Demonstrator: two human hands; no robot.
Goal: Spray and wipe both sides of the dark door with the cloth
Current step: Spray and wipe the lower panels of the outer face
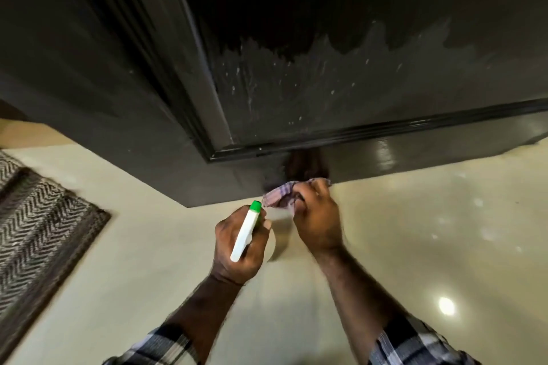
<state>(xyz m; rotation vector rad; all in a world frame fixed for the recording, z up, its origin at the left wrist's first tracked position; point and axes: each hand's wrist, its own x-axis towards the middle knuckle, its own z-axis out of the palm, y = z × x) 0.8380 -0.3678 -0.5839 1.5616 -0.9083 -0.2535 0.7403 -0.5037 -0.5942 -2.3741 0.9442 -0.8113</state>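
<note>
Both forearms are bare, with plaid sleeves [166, 344] in grey, white and black rolled back.

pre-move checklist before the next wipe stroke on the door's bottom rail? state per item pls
1. Cloth in hand: ok. The right hand grips the checked cloth.
2. Cloth on door: ok. It sits bunched against the lower edge of the dark door.
3. Sprayer secure: ok. The left hand holds the white spray bottle, green nozzle towards the door.
4. Surface wetted: ok. Streaks and droplets show on the panel above the rail.
5. Panel wiped dry: not ok. Wet film with an uneven upper edge remains.
6. Other side of door done: cannot tell, out of view.
</note>
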